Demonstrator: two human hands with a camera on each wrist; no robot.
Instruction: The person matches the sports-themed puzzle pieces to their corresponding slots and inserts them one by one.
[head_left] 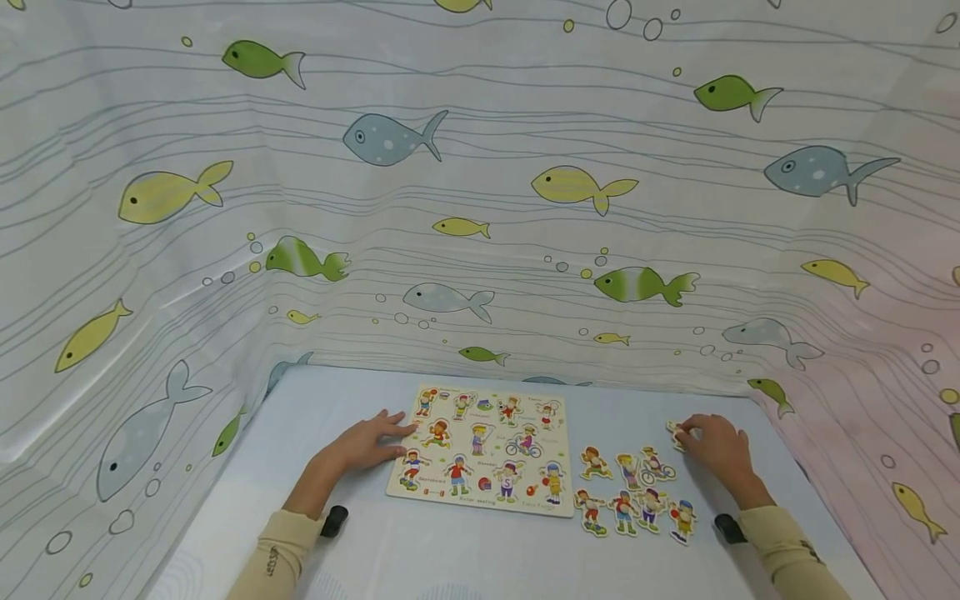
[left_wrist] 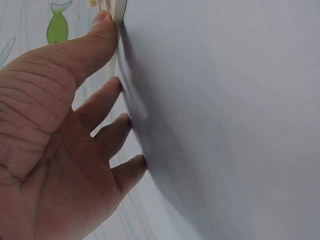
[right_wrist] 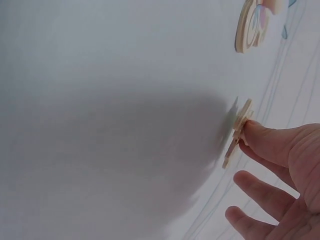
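Note:
A cream wooden puzzle board [head_left: 459, 437] printed with children playing sports lies flat on the table. At its left edge rests my left hand [head_left: 369, 442], fingers spread. The left wrist view shows the thumb [left_wrist: 104, 37] against the board's side and the other fingertips down on the tabletop. My right hand [head_left: 716, 450], at the far right, pinches a small wooden puzzle piece [head_left: 672, 433] between thumb and index finger. In the right wrist view this piece [right_wrist: 237, 132] is seen edge-on, close over the table, its picture largely hidden; the other fingers are held apart from it.
Between board and right hand lie several loose figure pieces, among them a cyclist [head_left: 657, 467], a runner [head_left: 596, 462] and a skateboarder [head_left: 591, 510]. Some overlap. The pale blue table [head_left: 465, 558] meets a fish-patterned curtain [head_left: 510, 258] at the back and sides.

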